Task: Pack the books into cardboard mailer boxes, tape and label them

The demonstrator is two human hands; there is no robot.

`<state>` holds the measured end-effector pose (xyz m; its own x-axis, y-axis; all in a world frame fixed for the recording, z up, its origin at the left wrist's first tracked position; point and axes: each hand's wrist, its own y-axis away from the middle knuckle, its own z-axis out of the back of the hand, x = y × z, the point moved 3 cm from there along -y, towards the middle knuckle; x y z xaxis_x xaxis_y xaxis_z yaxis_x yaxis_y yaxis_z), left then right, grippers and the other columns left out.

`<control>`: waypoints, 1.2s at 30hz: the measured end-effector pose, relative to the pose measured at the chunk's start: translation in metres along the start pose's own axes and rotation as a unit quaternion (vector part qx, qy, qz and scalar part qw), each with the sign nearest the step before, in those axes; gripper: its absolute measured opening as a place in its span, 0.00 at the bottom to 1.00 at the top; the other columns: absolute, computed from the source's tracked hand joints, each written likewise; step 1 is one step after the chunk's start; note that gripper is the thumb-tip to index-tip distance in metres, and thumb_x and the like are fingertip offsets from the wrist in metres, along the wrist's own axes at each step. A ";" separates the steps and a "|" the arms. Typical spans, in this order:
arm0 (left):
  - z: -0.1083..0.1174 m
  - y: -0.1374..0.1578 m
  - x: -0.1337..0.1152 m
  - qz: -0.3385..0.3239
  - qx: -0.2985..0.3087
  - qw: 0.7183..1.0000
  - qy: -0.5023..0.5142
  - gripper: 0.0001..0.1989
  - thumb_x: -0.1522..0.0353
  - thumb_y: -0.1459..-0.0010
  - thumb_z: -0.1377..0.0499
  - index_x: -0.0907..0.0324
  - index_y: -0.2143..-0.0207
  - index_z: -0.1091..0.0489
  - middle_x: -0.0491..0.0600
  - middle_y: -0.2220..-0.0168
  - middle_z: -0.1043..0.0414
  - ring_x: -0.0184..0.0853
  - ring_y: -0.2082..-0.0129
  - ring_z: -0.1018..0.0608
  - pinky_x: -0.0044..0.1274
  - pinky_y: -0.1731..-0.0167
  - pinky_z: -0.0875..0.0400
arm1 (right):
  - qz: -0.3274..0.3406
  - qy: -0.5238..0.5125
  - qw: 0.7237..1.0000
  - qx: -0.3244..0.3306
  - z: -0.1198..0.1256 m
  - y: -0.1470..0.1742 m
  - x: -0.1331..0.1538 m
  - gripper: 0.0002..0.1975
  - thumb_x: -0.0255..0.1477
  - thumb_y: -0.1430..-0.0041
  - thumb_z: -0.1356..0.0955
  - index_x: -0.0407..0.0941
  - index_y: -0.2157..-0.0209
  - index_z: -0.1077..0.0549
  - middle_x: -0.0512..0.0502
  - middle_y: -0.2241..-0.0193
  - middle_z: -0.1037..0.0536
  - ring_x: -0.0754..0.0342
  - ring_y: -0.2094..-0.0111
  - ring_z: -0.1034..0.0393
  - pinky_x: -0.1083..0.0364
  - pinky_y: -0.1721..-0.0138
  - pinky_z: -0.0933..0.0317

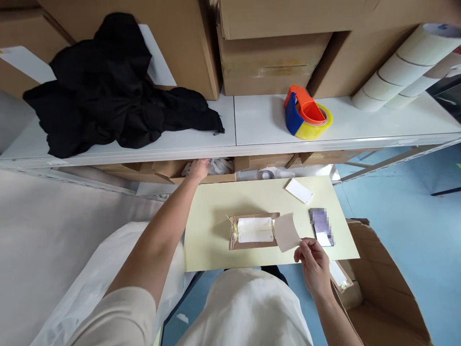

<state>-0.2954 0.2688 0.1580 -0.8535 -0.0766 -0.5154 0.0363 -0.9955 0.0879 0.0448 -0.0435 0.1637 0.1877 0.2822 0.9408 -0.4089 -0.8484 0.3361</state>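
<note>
My right hand point(314, 263) pinches a thin off-white paper sheet point(287, 232) by its corner, above the pale yellow board point(212, 259). The sheet overlaps the right end of a small brown cardboard parcel point(252, 246), which has a white label point(255, 229) on top and clear tape at its ends. My left hand point(199, 169) reaches to an open cardboard box point(212, 178) on the lower shelf, beside crumpled white plastic point(220, 166); its fingertips are hidden.
A white slip point(299, 191) and a pixelated phone-like object point(321, 226) lie on the board. On the shelf are black cloth point(108, 96), an orange-and-blue tape dispenser point(304, 113) and label rolls point(399, 72). A large carton point(385, 283) stands at right, holding another parcel point(340, 276).
</note>
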 end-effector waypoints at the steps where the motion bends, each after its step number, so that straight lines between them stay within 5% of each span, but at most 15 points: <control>1: 0.000 0.004 -0.002 -0.004 -0.001 1.000 -0.002 0.12 0.73 0.45 0.48 0.60 0.61 0.27 0.56 0.58 0.24 0.41 0.55 0.25 0.32 0.51 0.36 | -0.001 0.001 1.000 0.002 -0.002 0.002 0.001 0.13 0.41 0.46 0.31 0.45 0.69 0.32 0.55 0.86 0.33 0.60 0.83 0.41 0.59 0.79 0.50; 5: -0.003 0.068 -0.032 -0.059 0.007 0.998 0.030 0.16 0.68 0.44 0.45 0.59 0.53 0.31 0.53 0.54 0.25 0.38 0.55 0.24 0.28 0.53 0.33 | 0.002 0.013 0.999 0.039 -0.016 0.005 0.011 0.12 0.39 0.44 0.32 0.45 0.70 0.32 0.54 0.84 0.33 0.60 0.81 0.41 0.58 0.77 0.48; 9: -0.014 0.190 -0.098 -0.256 0.079 0.954 0.136 0.17 0.58 0.50 0.39 0.56 0.58 0.30 0.50 0.61 0.24 0.37 0.61 0.23 0.28 0.60 0.28 | 0.023 0.013 0.995 0.094 -0.036 0.008 0.025 0.11 0.38 0.43 0.34 0.45 0.71 0.32 0.53 0.82 0.33 0.59 0.79 0.41 0.58 0.74 0.46; 12: -0.025 0.262 -0.133 -0.301 0.038 0.946 0.117 0.21 0.56 0.57 0.34 0.54 0.61 0.31 0.50 0.63 0.24 0.41 0.63 0.23 0.32 0.63 0.27 | 0.031 -0.001 0.992 0.124 -0.048 0.012 0.033 0.11 0.38 0.44 0.33 0.45 0.71 0.33 0.53 0.80 0.33 0.59 0.77 0.40 0.57 0.74 0.45; 14: -0.035 0.286 -0.143 -0.303 0.012 0.949 0.086 0.15 0.59 0.54 0.35 0.54 0.64 0.32 0.49 0.67 0.25 0.41 0.66 0.23 0.34 0.66 0.28 | 0.032 -0.002 0.988 0.149 -0.052 0.016 0.036 0.10 0.38 0.45 0.33 0.46 0.70 0.32 0.51 0.78 0.32 0.58 0.76 0.39 0.57 0.74 0.45; 18: -0.043 0.301 -0.147 -0.294 -0.044 0.953 0.066 0.01 0.69 0.43 0.44 0.53 0.67 0.34 0.49 0.70 0.25 0.38 0.68 0.23 0.32 0.67 0.28 | 0.040 0.002 0.977 0.209 -0.051 0.024 0.039 0.14 0.42 0.44 0.35 0.46 0.64 0.30 0.49 0.76 0.30 0.56 0.74 0.37 0.57 0.75 0.44; 22: -0.037 0.309 -0.151 -0.270 -0.073 0.951 0.133 0.06 0.73 0.43 0.47 0.54 0.67 0.33 0.46 0.69 0.25 0.34 0.69 0.23 0.28 0.66 0.28 | 0.087 0.051 0.955 0.281 -0.040 0.031 0.044 0.17 0.45 0.44 0.36 0.47 0.60 0.29 0.47 0.71 0.29 0.54 0.70 0.36 0.56 0.73 0.43; 25: -0.029 0.313 -0.152 -0.194 -0.075 0.953 0.220 0.04 0.69 0.43 0.46 0.55 0.69 0.32 0.46 0.70 0.25 0.32 0.69 0.23 0.25 0.66 0.28 | 0.156 0.087 0.932 0.316 -0.026 0.031 0.049 0.18 0.45 0.46 0.35 0.48 0.58 0.28 0.45 0.63 0.29 0.52 0.65 0.36 0.54 0.70 0.41; 28: -0.025 0.313 -0.143 -0.085 -0.050 0.945 0.313 0.06 0.64 0.45 0.44 0.56 0.71 0.31 0.47 0.72 0.26 0.33 0.70 0.23 0.24 0.68 0.28 | 0.228 0.116 0.940 0.225 -0.004 0.022 0.053 0.19 0.42 0.47 0.33 0.49 0.56 0.29 0.42 0.56 0.31 0.50 0.62 0.36 0.52 0.64 0.40; 31: -0.027 0.313 -0.131 -0.007 -0.007 0.915 0.403 0.10 0.59 0.49 0.41 0.57 0.71 0.32 0.48 0.72 0.26 0.34 0.70 0.23 0.24 0.69 0.28 | 0.224 0.151 0.958 0.098 0.016 0.007 0.051 0.24 0.41 0.49 0.31 0.48 0.51 0.33 0.41 0.54 0.31 0.49 0.60 0.37 0.50 0.61 0.40; 36: -0.035 0.321 -0.120 0.037 0.030 0.892 0.450 0.12 0.58 0.52 0.39 0.59 0.72 0.31 0.48 0.72 0.26 0.32 0.70 0.25 0.23 0.68 0.30 | 0.137 0.113 0.975 0.136 0.017 -0.008 0.043 0.23 0.40 0.47 0.32 0.46 0.51 0.32 0.43 0.62 0.27 0.53 0.64 0.34 0.52 0.62 0.40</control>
<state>-0.1628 -0.0437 0.2185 -0.0862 -0.1828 -0.9794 0.0239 -0.9831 0.1814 0.0713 -0.0322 0.2003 -0.1088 0.0935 0.9897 -0.1581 -0.9845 0.0756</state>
